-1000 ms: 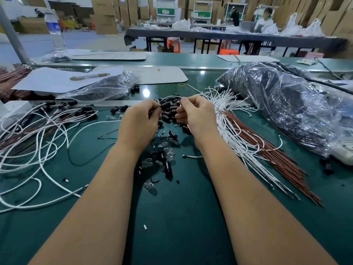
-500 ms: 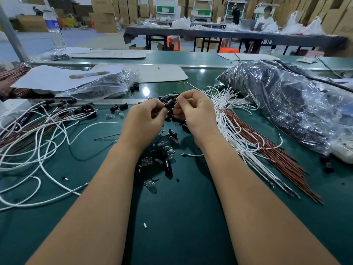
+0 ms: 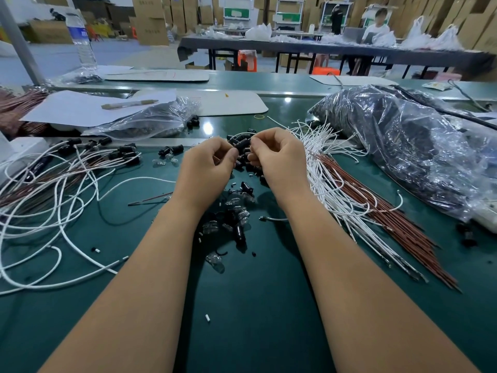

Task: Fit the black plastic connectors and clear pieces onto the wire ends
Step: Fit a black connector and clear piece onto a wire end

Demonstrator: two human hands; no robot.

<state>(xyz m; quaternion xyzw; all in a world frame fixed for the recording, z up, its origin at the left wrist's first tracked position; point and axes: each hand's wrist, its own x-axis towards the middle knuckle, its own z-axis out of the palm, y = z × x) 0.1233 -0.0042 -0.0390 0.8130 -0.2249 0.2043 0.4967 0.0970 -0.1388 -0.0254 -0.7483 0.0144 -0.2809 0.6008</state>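
My left hand (image 3: 207,168) and my right hand (image 3: 277,160) meet above the green table, both pinching one black connector (image 3: 242,145) between their fingertips. A white wire loops from it behind my fingers. Under and between my wrists lies a scatter of loose black connectors (image 3: 239,232) and clear pieces (image 3: 215,261). Bare white wires (image 3: 330,184) and red-brown wires (image 3: 390,219) fan out to the right of my right hand. Wires with black connectors fitted (image 3: 80,168) sprawl on the left.
A large plastic bag of dark parts (image 3: 419,152) fills the right side. A smaller clear bag (image 3: 150,119) lies behind the left pile, beside paper sheets with a pen (image 3: 129,104). A water bottle (image 3: 80,41) stands far left. A person sits at a far table.
Both hands have lifted slightly away from the pile, and the black connector now shows more clearly between the fingertips. The wires and loose parts on the table lie as before.
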